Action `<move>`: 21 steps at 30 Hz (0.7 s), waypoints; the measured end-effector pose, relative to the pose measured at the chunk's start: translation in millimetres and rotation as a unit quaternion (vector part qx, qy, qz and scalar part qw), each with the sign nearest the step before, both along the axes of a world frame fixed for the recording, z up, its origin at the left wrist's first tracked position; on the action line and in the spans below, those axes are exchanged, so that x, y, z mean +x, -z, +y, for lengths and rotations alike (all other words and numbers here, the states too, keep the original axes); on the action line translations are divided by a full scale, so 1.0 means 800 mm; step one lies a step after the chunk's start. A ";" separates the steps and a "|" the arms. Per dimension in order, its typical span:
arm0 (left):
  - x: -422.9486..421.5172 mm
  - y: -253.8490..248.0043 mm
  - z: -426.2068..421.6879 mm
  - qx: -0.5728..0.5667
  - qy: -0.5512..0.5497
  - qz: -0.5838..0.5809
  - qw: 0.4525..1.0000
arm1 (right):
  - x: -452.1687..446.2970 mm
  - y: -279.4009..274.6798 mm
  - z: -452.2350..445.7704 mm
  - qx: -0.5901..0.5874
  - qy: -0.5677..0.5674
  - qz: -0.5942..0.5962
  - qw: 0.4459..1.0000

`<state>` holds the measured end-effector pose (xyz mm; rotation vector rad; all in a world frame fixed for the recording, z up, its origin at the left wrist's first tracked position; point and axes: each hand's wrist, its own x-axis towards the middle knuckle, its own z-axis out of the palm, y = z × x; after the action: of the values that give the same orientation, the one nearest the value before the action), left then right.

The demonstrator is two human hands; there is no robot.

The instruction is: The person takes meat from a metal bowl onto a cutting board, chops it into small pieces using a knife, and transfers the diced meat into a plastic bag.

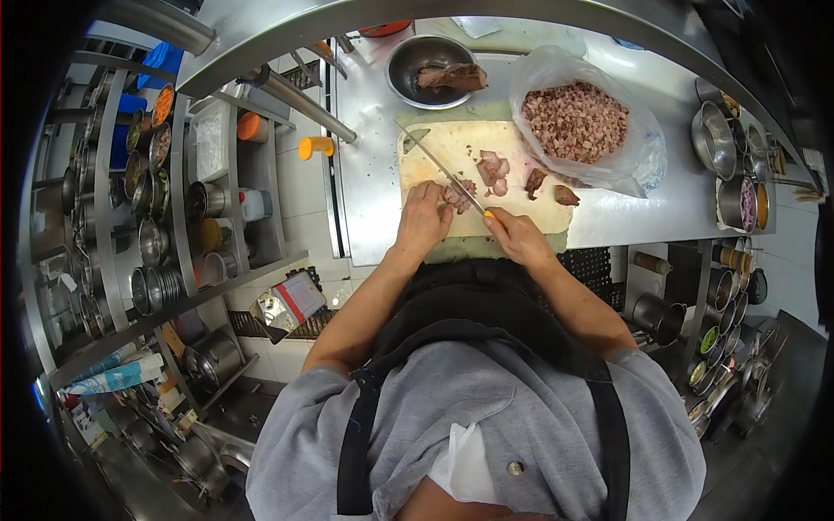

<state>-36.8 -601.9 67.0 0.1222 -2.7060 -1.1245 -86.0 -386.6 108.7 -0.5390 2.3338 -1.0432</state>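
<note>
My right hand (pixel 519 237) is closed around the orange-ended handle of a long knife (pixel 434 161), whose blade slants up and left across the cutting board (pixel 417 174). Small cut meat (pixel 459 198) lies under the blade, and the curled fingers of my left hand (pixel 424 217) hold it against the board. Beside it are pale meat slices (pixel 493 170). Two darker meat pieces, one browned chunk (pixel 534 182) and one end piece (pixel 565 196), lie to the right. Behind the board, a clear plastic bag (pixel 641 165) holds diced meat (pixel 575 122).
A metal bowl (pixel 401 87) with a large meat piece (pixel 452 78) stands at the back. A green cloth (pixel 452 249) lies under the board on the steel table (pixel 608 221). Shelves (pixel 174 308) with pans stand left; metal bowls (pixel 714 139) sit right. A steel overshelf (pixel 486 9) crosses above.
</note>
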 end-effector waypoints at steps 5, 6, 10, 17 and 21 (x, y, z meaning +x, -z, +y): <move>-0.002 0.009 -0.006 -0.024 0.010 0.004 1.000 | 0.006 -0.027 0.020 0.044 -0.051 -0.012 0.998; -0.003 0.010 -0.006 -0.023 0.008 0.002 1.000 | 0.006 -0.023 0.019 0.045 -0.053 -0.014 0.997; -0.008 0.013 -0.006 -0.028 0.019 -0.022 0.999 | -0.006 0.024 -0.010 0.021 -0.065 0.005 0.998; -0.001 0.006 -0.004 -0.025 0.007 0.018 0.999 | -0.007 0.040 -0.025 -0.009 -0.043 0.026 0.999; 0.008 0.005 -0.008 -0.021 -0.012 -0.015 1.000 | -0.001 0.005 -0.012 -0.001 -0.031 -0.002 1.000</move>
<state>-30.2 -608.3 63.2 0.1676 -2.7451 -1.0677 -87.1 -396.3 104.8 -0.6055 2.2979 -1.0171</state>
